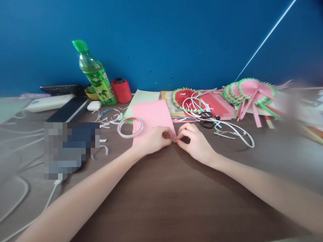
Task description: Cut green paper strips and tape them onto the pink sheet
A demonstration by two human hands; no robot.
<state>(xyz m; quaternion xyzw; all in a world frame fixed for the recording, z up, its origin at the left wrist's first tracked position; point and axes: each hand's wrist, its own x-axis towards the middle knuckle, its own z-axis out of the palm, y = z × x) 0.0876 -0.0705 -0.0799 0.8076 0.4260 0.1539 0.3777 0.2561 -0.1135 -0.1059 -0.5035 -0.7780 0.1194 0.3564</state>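
A pink sheet of paper point(152, 116) lies on the brown table point(176, 195). My left hand point(160, 138) rests over its lower right part, thumb and fingertips pinched together. My right hand point(193, 141) is just right of the sheet, also pinching, its fingertips almost touching those of my left hand. Something tiny and pale shows between the two pinches, too small to name. Left of my left hand, a roll of tape point(121, 129) overlaps the sheet's left edge. A pale green sheet point(145, 95) lies partly under the pink one.
Black-handled scissors point(207, 124) and a white cable point(242, 129) lie to the right, near pleated paper fans point(257, 90). A green bottle point(99, 82) and a red thread spool point(121, 91) stand at the back left. A blurred-out device point(70, 148) with a cable is at the left.
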